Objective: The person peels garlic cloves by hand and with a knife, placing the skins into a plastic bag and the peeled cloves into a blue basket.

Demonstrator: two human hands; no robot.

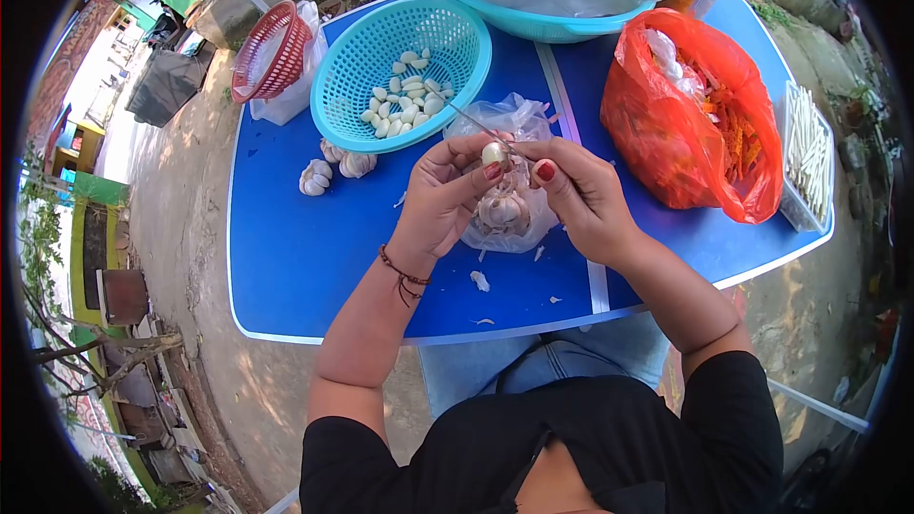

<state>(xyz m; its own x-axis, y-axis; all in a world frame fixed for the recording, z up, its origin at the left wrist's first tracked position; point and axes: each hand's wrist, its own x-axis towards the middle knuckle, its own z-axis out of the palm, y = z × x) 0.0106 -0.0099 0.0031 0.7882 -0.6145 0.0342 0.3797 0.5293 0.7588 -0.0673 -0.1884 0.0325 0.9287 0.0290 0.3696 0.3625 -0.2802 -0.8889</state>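
My left hand (443, 190) pinches a pale garlic clove (493, 153) between its fingers. Close against it, my right hand (588, 195) grips a small knife (473, 121), whose thin blade points up and to the left; its handle is hidden in my fingers. Below both hands lies a clear plastic bag (541, 228) with garlic bulbs (502, 212) and skins in it. Peeled garlic cloves (411, 112) rest in a turquoise colander (338, 67) beyond my left hand. Several unpeeled garlic bulbs (315, 177) sit on the blue table beside the colander.
On the blue table (295, 262), a red plastic bag (657, 148) holds orange-red contents, and a clear box (804, 157) of white sticks stands at its right. Behind are a turquoise basin (562, 27) with plastic containers and a red basket (276, 52). Scraps of garlic skin (480, 281) lie near me.
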